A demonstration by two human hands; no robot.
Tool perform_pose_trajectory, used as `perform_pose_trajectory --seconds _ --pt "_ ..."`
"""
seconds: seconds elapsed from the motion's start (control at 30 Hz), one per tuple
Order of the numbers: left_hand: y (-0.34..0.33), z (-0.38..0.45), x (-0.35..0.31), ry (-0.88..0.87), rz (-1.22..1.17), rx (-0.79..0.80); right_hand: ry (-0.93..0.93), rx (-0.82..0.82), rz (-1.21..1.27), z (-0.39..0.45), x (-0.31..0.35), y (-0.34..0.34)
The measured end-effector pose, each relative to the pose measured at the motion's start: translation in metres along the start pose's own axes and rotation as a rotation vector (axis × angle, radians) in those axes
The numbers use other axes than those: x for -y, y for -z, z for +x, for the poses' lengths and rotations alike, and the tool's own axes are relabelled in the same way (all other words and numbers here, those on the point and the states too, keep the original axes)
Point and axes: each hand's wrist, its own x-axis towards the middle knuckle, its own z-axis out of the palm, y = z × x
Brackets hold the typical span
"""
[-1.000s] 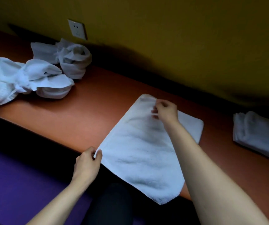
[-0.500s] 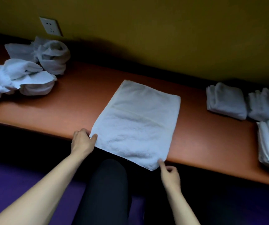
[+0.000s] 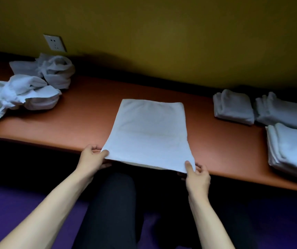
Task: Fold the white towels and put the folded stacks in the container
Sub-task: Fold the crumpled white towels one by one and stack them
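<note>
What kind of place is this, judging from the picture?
Probably an indoor room used for laundry work, perhaps in a hotel: a long brown counter along a yellow wall with a socket, crumpled white towels and folded stacks.

bare forearms (image 3: pixel 50 209), no sleeves showing; dark trousers (image 3: pixel 108 212) on the legs.

Worktop (image 3: pixel 83 126): long, orange-brown, set against a yellow wall.
Flat towel (image 3: pixel 149 132): white, spread at the middle of the worktop, its near edge lifted off the front edge.
Left hand (image 3: pixel 92 159): pinches the towel's near left corner, thumb on top.
Right hand (image 3: pixel 197 175): pinches the near right corner, thumb on top.
Unfolded towels (image 3: pixel 29 88): crumpled white heap at the far left.
Folded stacks (image 3: pixel 277 123): three white piles on the right, close together.
Wall socket (image 3: pixel 54 42): white, above the crumpled heap.
Legs (image 3: pixel 108 209): dark trousers, between the forearms.
</note>
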Motion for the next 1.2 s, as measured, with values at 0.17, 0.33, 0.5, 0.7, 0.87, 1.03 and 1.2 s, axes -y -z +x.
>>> perform_pose_trajectory --seconds 0.17,0.33,0.5,0.7,0.87,1.03,1.2 --pt "0.003 -0.049 0.011 -0.073 -0.054 0.053 0.029 0.017 0.090 -0.013 0.004 0.031" --pt "0.010 -0.066 0.021 -0.108 -0.073 0.137 -0.044 0.084 0.268 -0.013 0.011 0.041" --pt "0.007 -0.056 0.012 -0.204 0.015 0.263 -0.021 0.340 0.362 0.007 0.035 0.037" --pt "-0.015 -0.009 -0.017 -0.406 0.384 0.039 0.193 0.249 -0.019 0.069 0.056 0.007" --pt "-0.034 0.041 -0.047 -0.524 0.566 -0.105 0.451 0.149 -0.303 0.133 0.077 -0.026" --pt "-0.060 0.094 -0.067 -0.560 0.729 -0.231 0.448 0.088 -0.437 0.183 0.079 -0.063" --pt "-0.079 0.128 -0.049 -0.437 0.605 -0.207 0.396 0.081 -0.483 0.209 0.058 -0.086"
